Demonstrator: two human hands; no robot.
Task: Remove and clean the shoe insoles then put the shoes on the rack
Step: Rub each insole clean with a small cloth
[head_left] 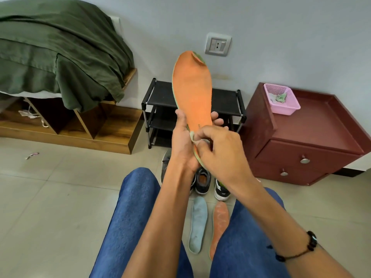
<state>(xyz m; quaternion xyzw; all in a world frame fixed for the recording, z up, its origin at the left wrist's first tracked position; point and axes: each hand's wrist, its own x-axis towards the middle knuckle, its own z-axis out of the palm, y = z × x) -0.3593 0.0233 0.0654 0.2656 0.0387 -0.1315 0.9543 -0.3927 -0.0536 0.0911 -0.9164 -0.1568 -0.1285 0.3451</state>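
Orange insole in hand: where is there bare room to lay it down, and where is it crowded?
Free: the maroon cabinet top right of the pink basket; the black rack's top shelf; floor tiles left of the knees. Crowded: between the knees, where the blue insole, the second orange insole and the shoes lie.

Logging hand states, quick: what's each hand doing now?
Left hand: holds the orange insole upright.
Right hand: pinches a small cloth against its heel.
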